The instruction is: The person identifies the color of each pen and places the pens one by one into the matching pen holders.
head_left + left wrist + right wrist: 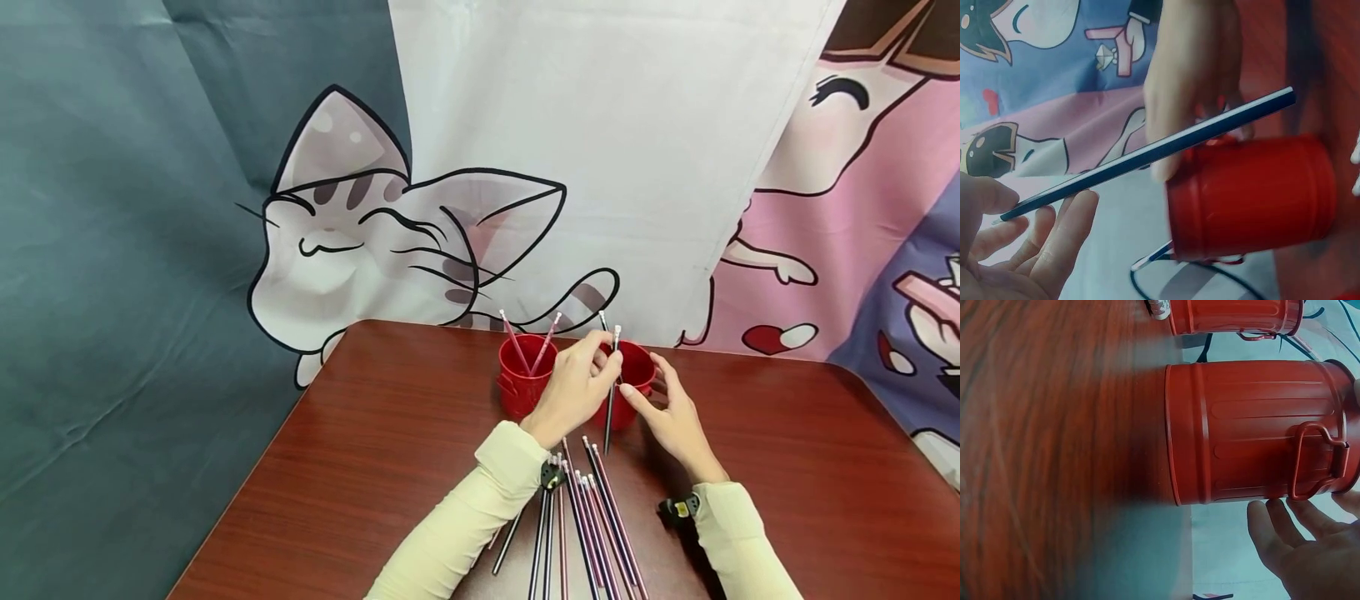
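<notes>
My left hand (pixel 573 379) pinches a dark pencil (pixel 609 417) near its white eraser end, between thumb and fingertips. The pencil (pixel 1147 152) slants across the front of the right red bucket (pixel 1254 197), its far end pointing down toward the table. My right hand (pixel 675 421) holds that bucket at its right side, thumb at the front of the rim and fingers round behind, close by the wire handle (pixel 1304 462). A pencil (pixel 602 317) stands up out of this bucket. Beside it, the left red bucket (pixel 517 396) holds two pink pencils (pixel 547 340) with erasers up.
Several dark and pink pencils (pixel 592 517) lie in a loose spread on the brown wooden table (pixel 322 467), in front of the buckets and between my forearms. A cartoon-printed cloth (pixel 637 150) hangs behind the table's back edge.
</notes>
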Demonstrator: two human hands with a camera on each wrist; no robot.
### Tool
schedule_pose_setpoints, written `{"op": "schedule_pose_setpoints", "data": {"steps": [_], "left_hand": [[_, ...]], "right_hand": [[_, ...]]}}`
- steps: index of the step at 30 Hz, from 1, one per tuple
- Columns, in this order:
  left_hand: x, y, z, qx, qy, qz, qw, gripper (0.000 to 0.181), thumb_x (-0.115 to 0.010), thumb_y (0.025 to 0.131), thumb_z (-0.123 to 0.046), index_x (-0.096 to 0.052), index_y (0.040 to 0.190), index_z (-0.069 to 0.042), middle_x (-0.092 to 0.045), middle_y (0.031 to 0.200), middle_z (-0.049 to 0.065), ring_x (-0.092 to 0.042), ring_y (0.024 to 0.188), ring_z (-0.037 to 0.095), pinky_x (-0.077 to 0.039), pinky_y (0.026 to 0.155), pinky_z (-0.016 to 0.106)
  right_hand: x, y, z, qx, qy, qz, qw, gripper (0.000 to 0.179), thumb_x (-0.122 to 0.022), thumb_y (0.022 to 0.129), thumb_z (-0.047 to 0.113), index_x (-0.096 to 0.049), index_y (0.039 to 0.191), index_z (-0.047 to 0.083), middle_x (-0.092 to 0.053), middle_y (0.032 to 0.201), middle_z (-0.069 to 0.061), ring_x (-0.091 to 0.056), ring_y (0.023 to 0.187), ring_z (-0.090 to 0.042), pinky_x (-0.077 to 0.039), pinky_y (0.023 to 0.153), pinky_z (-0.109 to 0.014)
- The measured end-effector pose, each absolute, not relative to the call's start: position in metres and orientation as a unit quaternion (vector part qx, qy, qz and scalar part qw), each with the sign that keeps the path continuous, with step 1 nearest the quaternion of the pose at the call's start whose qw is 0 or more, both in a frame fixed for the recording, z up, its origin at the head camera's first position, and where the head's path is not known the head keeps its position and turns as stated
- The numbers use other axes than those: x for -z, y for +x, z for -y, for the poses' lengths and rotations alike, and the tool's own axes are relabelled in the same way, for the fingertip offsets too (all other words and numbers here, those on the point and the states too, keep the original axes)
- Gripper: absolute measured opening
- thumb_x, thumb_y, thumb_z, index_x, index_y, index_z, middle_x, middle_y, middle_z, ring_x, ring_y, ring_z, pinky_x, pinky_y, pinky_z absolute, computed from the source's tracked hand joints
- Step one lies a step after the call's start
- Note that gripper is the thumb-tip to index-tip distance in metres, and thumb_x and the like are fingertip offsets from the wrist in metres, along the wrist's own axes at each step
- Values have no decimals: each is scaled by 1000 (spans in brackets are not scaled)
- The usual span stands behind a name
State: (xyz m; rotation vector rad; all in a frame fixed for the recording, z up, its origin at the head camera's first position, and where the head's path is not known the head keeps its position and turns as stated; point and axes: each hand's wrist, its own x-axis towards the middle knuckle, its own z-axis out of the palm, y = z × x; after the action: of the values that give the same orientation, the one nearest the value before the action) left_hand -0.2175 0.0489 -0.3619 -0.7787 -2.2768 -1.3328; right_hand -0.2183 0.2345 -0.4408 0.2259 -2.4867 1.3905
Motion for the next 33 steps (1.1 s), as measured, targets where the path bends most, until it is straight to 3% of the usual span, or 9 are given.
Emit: {"op": "schedule_pose_setpoints", "data": {"steps": [6,14,24,29,33], "left_hand": [[342,-231,-47,456,-302,799,248,25,-52,92,-18,-56,115,-8,-53,75,-3,-48,65,2,-38,59,7],[321,-248,-53,411,-337,802,274,27,-49,94,-20,-55,118,-8,-53,79,-2,-51,70,5,-40,64,10],[306,-261,-61,405,-341,797,291,28,-48,95,-21,-54,119,-9,-54,80,-1,-53,72,9,-40,65,10],[306,-266,-67,410,-335,799,286,29,-48,95,-23,-54,120,-10,-54,80,-1,-52,71,8,-40,64,11],[314,-269,-70,407,-328,807,276,30,-46,96,-25,-54,121,-11,-54,83,0,-53,72,8,-40,63,11]], "right_hand": [[424,-208,-226,-483,79,861,140,68,-60,89,25,-24,144,9,-42,130,-27,-48,113,-40,-40,91,-54],[425,-209,-227,-487,76,859,137,69,-61,88,25,-23,144,9,-42,130,-27,-48,112,-41,-40,90,-55],[455,-230,-242,-479,71,863,141,71,-63,86,34,-24,144,22,-44,133,-16,-50,113,-32,-44,89,-49],[458,-233,-243,-476,70,865,145,71,-63,85,36,-26,143,21,-46,132,-14,-52,111,-30,-45,88,-47],[458,-232,-243,-472,69,867,144,70,-63,85,35,-26,143,21,-47,131,-15,-53,110,-30,-48,87,-38]]}}
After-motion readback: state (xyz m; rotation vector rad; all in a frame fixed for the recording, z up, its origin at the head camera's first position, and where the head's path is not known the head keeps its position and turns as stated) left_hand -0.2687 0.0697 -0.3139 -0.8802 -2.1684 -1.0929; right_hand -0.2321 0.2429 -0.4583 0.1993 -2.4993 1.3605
